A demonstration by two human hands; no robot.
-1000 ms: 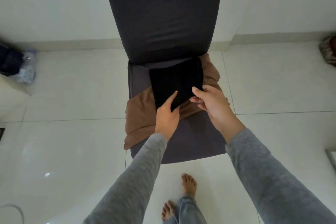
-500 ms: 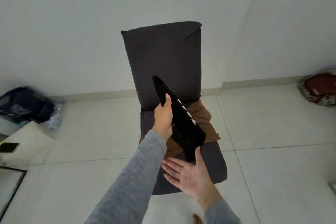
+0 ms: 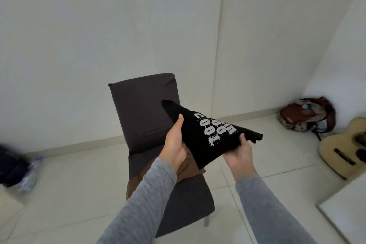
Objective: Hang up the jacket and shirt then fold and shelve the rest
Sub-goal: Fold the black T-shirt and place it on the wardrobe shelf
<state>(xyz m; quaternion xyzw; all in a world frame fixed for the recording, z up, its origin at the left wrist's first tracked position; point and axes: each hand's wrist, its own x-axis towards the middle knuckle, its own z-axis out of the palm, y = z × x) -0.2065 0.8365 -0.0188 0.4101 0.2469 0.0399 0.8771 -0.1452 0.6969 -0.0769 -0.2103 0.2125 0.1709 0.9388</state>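
While both hands hold a folded garment above it, a dark grey chair (image 3: pixel 142 121) stands with its backrest to the pale wall and its seat toward the person. Well to the right of the chair, a light wooden guitar (image 3: pixel 332 142) lies on the tiled floor (image 3: pixel 59 194), and a red patterned backpack (image 3: pixel 305 115) slumps in the corner just beyond it. Left of the chair, at the frame's edge, sits a dark bag (image 3: pixel 10 166), too blurred to tell more. The black folded garment (image 3: pixel 194 134), printed with white lettering, is held in the air in front of the chair's backrest and above its seat, tilted so one corner points up toward the backrest. A brown garment (image 3: pixel 190 174) lies crumpled on the chair's seat, below the black one. The left hand (image 3: pixel 174 144) has its grip closed on the black garment's left edge, thumb on top and fingers beneath. The right hand (image 3: pixel 240 152), palm up, grips the right edge with its thumb over the top, its fingers hidden underneath.
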